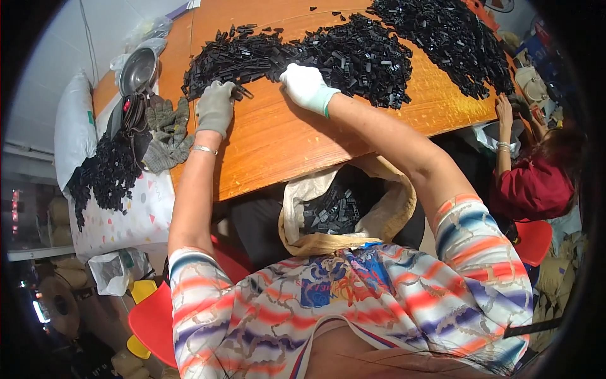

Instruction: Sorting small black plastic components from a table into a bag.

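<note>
Pinching some black pieces (pixel 243 93) in the left hand (pixel 215 108), cannot tell whether gripping with the right hand (pixel 304 86), seemingly sorting from the heap (pixel 361 58) just beyond both, probably needing careful separation next.

Printed lettering, striped shirt (pixel 416 309): red characters stand at the left of a colourful chest print (pixel 353 276), with blue characters beneath, nearest the shirt's neckline edge. Small-scale marks, table (pixel 271 145): a pale paper strip (pixel 184 9) toward the far left end carries dark marks too small to read.
</note>
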